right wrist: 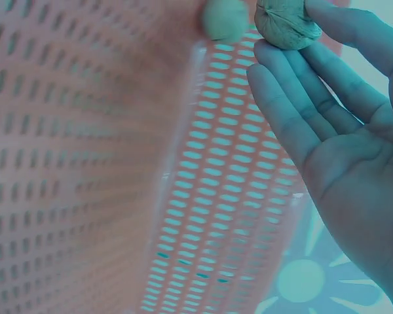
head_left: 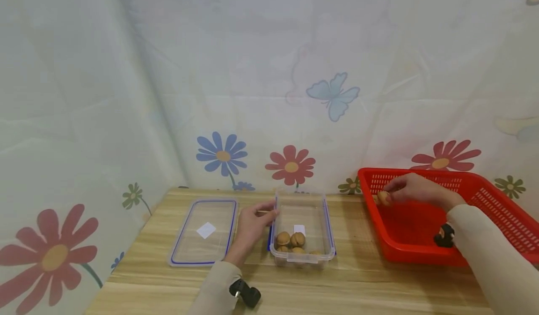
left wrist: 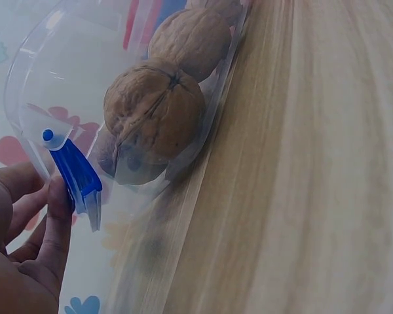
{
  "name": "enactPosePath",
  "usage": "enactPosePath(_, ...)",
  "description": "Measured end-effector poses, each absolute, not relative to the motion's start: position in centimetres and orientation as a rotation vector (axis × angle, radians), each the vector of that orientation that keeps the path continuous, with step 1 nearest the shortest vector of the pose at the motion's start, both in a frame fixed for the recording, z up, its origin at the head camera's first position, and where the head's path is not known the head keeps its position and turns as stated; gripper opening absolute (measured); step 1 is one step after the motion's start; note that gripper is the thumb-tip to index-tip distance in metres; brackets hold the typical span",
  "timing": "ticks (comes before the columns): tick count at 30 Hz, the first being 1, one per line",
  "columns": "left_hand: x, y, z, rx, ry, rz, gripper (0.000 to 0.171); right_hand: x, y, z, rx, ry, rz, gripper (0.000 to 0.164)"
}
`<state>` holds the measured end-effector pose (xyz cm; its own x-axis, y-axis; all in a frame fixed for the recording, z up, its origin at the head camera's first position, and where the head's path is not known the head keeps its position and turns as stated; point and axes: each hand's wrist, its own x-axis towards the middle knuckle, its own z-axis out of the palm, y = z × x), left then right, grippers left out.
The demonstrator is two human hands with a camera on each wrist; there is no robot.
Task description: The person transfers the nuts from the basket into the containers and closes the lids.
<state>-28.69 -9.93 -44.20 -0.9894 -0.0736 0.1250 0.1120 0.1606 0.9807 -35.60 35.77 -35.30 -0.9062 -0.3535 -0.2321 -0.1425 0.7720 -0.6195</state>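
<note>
My left hand (head_left: 252,223) is at the left side of a clear plastic food container (head_left: 330,233), its thumb and fingers pinching the wall by a blue latch (left wrist: 75,167). Several walnuts (head_left: 297,239) lie at the container's near end; in the left wrist view two large walnuts (left wrist: 154,108) show through the plastic. Over at the right, my right hand (head_left: 414,188) reaches into a red plastic basket (head_left: 376,221) and holds a walnut (right wrist: 288,23) between thumb and fingertips. Another walnut (right wrist: 224,19) sits beside it, near the basket's left wall.
A clear lid (head_left: 210,249) with a blue seal and a white label lies flat to the left of the container. The wooden table (head_left: 349,277) meets a flower-printed cloth (head_left: 252,118) at the back. Perforated walls surround the basket.
</note>
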Motion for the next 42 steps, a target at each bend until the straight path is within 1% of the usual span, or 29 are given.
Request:
enactPosePath(5, -28.9, -9.9, -44.3, -0.028, -2.286, -1.94, 0.03, -35.0, 35.2, -33.2, -0.409, 2.679, -0.924, 0.065)
enactPosePath(10, -29.0, -9.9, -44.5, -0.004, -2.307, -1.938, 0.027, -34.4, 34.5, -31.4, -0.369, 2.725, -0.988, 0.069)
enactPosePath(18, -29.0, -10.1, -44.6, -0.028, -2.307, -1.935, 0.029, -33.1, 33.3, -28.6, -0.436, 2.771, -1.064, 0.061)
enactPosePath(22, -29.0, -10.1, -44.6, -0.033, -2.301, -1.929, 0.029, -32.0, 32.4, -27.7, -0.436, 2.77, -1.102, 0.064)
enactPosePath(26, -29.0, -10.1, -44.7, -0.04, -2.296, -1.921, 0.028, -30.8, 31.3, -27.4, -0.464, 2.795, -1.144, 0.064)
enactPosePath(33, -29.1, -10.0, -44.8, -0.042, -2.272, -1.925, 0.028, -28.4, 29.3, -27.3, -0.61, 2.808, -1.22, 0.052)
enactPosePath(38, -29.1, -10.0, -44.9, -0.023, -2.283, -1.93, 0.029, -27.2, 27.7, -28.1, -0.702, 2.779, -1.297, 0.043)
enactPosePath(42, -29.1, -9.9, -44.9, -0.024, -2.289, -1.927, 0.03, -26.5, 26.5, -28.9, -0.738, 2.743, -1.358, 0.039)
